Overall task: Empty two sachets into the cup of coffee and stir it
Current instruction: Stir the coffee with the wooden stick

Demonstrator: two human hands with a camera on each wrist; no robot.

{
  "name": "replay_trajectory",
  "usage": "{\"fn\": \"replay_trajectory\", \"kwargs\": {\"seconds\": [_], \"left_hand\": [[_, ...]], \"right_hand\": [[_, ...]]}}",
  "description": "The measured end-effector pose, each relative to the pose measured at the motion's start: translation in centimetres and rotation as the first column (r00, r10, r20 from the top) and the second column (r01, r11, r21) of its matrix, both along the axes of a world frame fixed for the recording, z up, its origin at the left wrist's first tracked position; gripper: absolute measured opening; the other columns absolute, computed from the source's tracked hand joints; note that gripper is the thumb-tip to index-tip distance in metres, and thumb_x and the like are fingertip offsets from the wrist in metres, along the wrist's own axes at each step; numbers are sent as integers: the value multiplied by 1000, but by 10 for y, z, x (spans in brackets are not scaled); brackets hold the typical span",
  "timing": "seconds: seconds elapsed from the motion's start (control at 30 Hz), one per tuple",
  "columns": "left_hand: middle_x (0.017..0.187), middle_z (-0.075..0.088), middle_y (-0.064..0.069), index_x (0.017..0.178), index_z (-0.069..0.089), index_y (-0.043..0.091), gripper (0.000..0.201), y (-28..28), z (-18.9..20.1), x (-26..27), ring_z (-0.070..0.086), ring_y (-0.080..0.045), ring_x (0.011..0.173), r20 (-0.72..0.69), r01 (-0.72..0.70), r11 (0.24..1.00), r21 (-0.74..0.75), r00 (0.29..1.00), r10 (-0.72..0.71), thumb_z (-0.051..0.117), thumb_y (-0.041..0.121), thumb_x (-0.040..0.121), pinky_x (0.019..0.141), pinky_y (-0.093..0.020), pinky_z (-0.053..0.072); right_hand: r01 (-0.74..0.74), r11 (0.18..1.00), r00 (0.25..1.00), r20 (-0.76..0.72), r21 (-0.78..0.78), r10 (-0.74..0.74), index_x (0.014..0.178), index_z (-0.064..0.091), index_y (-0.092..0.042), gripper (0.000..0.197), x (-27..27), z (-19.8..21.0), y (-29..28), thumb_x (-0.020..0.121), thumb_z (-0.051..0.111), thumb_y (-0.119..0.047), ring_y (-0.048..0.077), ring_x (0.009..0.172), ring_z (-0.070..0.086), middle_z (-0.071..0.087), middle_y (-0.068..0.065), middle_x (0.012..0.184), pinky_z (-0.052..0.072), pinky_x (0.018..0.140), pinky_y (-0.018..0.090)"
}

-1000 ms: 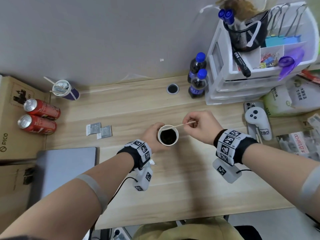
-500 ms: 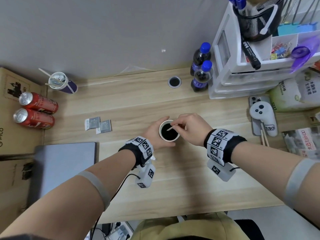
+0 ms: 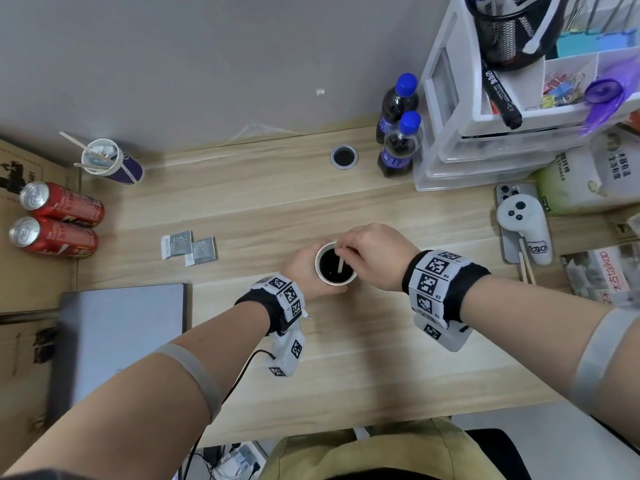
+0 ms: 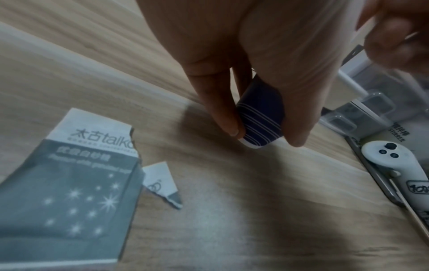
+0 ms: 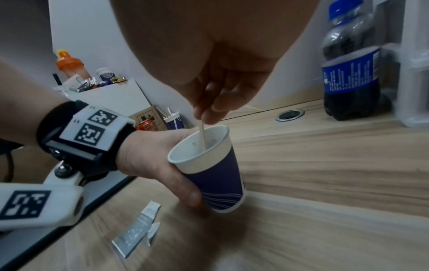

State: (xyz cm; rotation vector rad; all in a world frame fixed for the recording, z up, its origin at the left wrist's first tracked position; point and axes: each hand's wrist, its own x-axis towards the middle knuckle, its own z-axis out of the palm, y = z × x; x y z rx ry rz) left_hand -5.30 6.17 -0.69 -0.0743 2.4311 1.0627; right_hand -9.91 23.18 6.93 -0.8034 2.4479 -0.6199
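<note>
A blue-and-white paper cup of dark coffee (image 3: 319, 271) stands mid-desk. My left hand (image 3: 303, 270) wraps round its left side; in the left wrist view my fingers (image 4: 223, 113) and thumb clasp the cup (image 4: 262, 117) near its base. My right hand (image 3: 346, 250) hovers over the rim and pinches a wooden stirrer (image 3: 340, 265), whose lower end dips into the coffee. In the right wrist view the stirrer (image 5: 202, 135) stands almost upright inside the cup (image 5: 216, 177). Two torn grey sachets (image 3: 177, 243) (image 3: 202, 251) lie flat to the left, with a torn-off corner (image 4: 160, 180) beside one.
A grey laptop (image 3: 117, 341) lies front left, with two red cans (image 3: 59, 221) and a purple cup of sticks (image 3: 107, 162) behind it. Two cola bottles (image 3: 398, 143) and white drawers (image 3: 485, 140) stand back right. A white controller (image 3: 523, 223) and spare stirrers (image 3: 526, 270) lie right.
My right hand swung the stirrer from lying across above the rim down into the coffee, now nearly upright. My left hand kept its hold on the cup.
</note>
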Motion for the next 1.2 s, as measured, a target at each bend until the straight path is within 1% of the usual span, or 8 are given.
{"fn": "replay_trajectory", "kwargs": {"seconds": [0.1,0.2,0.27,0.47,0.7,0.83,1.03,1.2], "left_hand": [[81,62,22,92,54,44,44,3,2,-1,64,-6,82,-14,29,998,-47,999,-30,81,42,56,66,-13,44],[98,67,19,108,60,36,60,2,-3,0,65,-7,92,-22,2,999,-38,1000,-3,84,43,54,78,-22,51],[102,67,19,115,59,36,68,2,-4,1,64,-7,93,-24,-3,999,-42,1000,2,85,46,53,79,-22,50],[84,62,25,95,53,47,51,4,-4,1,61,3,80,-3,-29,999,-22,1000,29,82,47,54,64,-6,37],[85,65,24,86,53,52,49,4,-9,3,64,0,85,20,-95,994,56,995,94,86,32,57,68,-4,41],[89,66,20,90,54,50,45,6,-8,4,64,0,86,6,-76,995,58,997,76,82,36,59,71,-10,45],[84,64,23,83,51,53,43,7,-6,4,60,9,80,1,-75,995,58,997,75,81,32,62,66,-3,40],[93,66,21,97,56,48,46,8,-9,5,64,-2,90,-38,-69,996,61,997,72,80,35,61,76,-14,47]], "right_hand": [[1,999,1000,10,-47,-1,103,71,-23,29,3,0,-6,96,44,-31,25,90,65,72,1,94,51,80,41],[10,999,996,-87,38,-6,105,69,-22,29,3,1,-5,98,42,-28,27,90,64,69,0,96,52,76,41],[10,996,991,-132,94,3,100,67,-19,26,1,2,-3,97,42,-25,29,89,64,67,0,97,50,72,38],[-18,1000,1000,4,-19,18,99,71,-18,30,9,2,-1,96,43,-29,26,92,65,73,0,99,51,80,41],[23,997,993,-120,70,-15,99,67,-20,28,8,5,0,98,40,-28,32,86,64,68,2,97,50,71,41],[-34,998,998,-41,59,37,92,67,-17,29,9,7,0,97,41,-27,30,87,63,70,2,95,51,75,43],[26,999,1000,-11,-34,-26,91,69,-19,28,15,1,-3,97,42,-27,27,85,63,71,-1,90,51,76,43],[58,995,994,-97,78,-50,97,67,-19,29,14,8,3,99,39,-27,31,88,64,69,2,96,50,73,40]]}}
